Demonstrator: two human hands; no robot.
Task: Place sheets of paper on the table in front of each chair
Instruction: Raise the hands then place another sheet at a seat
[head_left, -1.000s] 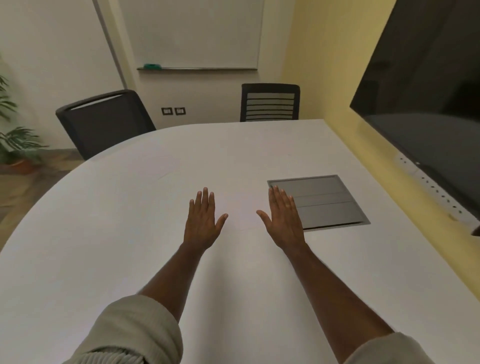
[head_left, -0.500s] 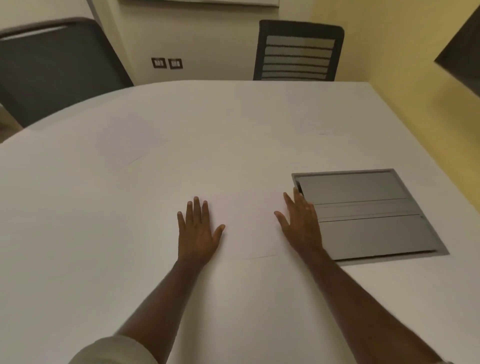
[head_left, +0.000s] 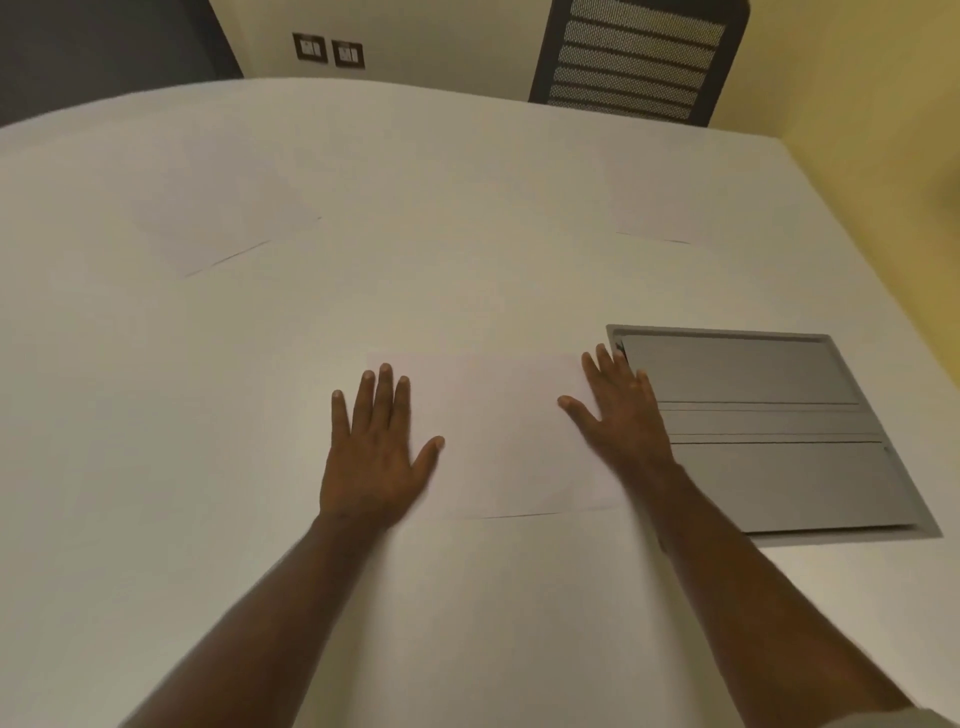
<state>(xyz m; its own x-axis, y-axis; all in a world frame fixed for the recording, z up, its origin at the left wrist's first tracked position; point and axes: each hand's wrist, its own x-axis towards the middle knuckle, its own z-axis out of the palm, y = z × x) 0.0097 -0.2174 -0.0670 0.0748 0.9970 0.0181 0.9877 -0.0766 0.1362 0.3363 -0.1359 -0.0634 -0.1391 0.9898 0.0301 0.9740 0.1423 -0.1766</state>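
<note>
Three sheets are seen on the white tabletop (head_left: 467, 597). The nearest sheet (head_left: 498, 436) is pressed flat under the left hand (head_left: 376, 457) and right hand (head_left: 621, 421), fingers spread, nothing gripped. A left sheet (head_left: 223, 223) and a far sheet (head_left: 660, 208) lie near the mesh chair (head_left: 634, 62).

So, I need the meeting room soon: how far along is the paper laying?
Two sheets already lie flat at the far side: the left far sheet and the right far sheet, the latter before the mesh chair. In hand: the left hand and right hand rest flat on the near sheet beside the grey panel. Other chairs are out of view, so what remains is unclear.
</note>
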